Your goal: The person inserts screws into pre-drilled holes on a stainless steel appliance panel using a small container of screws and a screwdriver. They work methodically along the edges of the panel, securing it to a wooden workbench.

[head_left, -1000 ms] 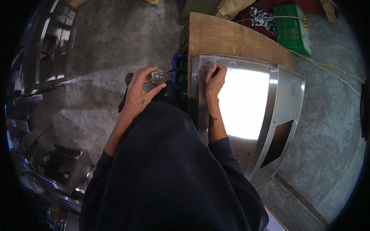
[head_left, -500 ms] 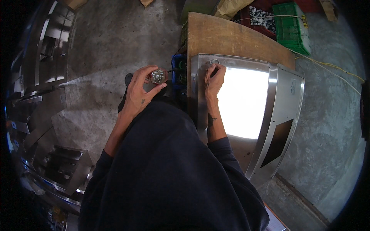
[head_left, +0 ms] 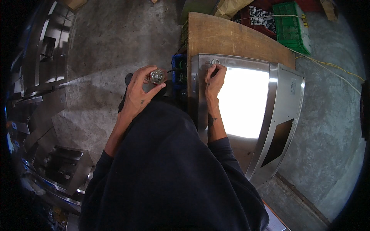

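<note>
- Nearest, the person's dark navy clothing (head_left: 162,165) fills the lower middle, both forearms reaching forward from its sleeves.
- The left hand (head_left: 138,87) is curved around a round, reddish-sided container (head_left: 157,76) with small shiny pieces showing at its top, gripping it between thumb and fingers. Container and hand sit where they did half a second ago, apart from a very slight shift.
- The right hand (head_left: 216,79) has its fingers curled and their tips drawn together over the upper left corner of a brushed stainless-steel casing (head_left: 241,148). Just beyond the fingertips is a small, looped, silvery metal piece (head_left: 215,61); whether the fingers grip it, I cannot tell. This hand's place and pose match the earlier frames closely.
- To the right of that hand, a blank, glaring white area (head_left: 244,104) covers much of the casing's top, unchanged.
- The casing lies on a brown wooden bench (head_left: 223,34), whose bare board extends past its far edge.
- Left of the bench, near the container, is a blue plastic crate (head_left: 178,58).
- Farther off, a green plastic crate (head_left: 287,27) stands beside a heap of small silvery and dark pieces (head_left: 262,17).
- At the top edge, over the grey concrete floor (head_left: 108,50), less of a small tan shape (head_left: 154,1) shows than half a second ago.
</note>
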Available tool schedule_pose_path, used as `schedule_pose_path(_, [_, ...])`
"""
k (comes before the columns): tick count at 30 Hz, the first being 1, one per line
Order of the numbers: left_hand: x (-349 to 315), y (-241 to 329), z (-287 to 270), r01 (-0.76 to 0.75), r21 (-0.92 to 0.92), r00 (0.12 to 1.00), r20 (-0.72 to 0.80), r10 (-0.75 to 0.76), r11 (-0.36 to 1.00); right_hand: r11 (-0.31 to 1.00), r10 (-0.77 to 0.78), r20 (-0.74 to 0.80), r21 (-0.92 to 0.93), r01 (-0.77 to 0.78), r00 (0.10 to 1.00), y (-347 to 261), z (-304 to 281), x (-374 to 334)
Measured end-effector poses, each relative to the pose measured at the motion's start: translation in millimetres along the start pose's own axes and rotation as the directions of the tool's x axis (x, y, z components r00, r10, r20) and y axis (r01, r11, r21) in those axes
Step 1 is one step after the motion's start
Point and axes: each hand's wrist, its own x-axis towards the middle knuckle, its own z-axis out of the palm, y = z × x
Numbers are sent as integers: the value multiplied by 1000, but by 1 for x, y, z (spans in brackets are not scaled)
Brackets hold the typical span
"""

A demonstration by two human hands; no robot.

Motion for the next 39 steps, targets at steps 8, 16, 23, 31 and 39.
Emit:
schedule_pose_path(8, [0,-1,-1,-3,5,1000,-8,3,1000,999,-44,-36,-27,43,998,6,4,1])
schedule_pose_path(16, [0,-5,1,-53,11,998,-18,53,999,997,-13,-14,-70,12,1000,8,3,1])
schedule_pose_path(23, [-3,-4,1,-11,-16,1000,-9,11,1000,998,46,-306,-33,-59,951,5,-1,7])
schedule_pose_path(31, [1,-3,1,-43,-2,999,12,43,999,983,177,-221,81,-162,959,0,-2,26])
schedule_pose_path(39, [-1,-1,3,-43,0,999,4,43,999,872,259,-199,469,-141,945,-34,-13,19])
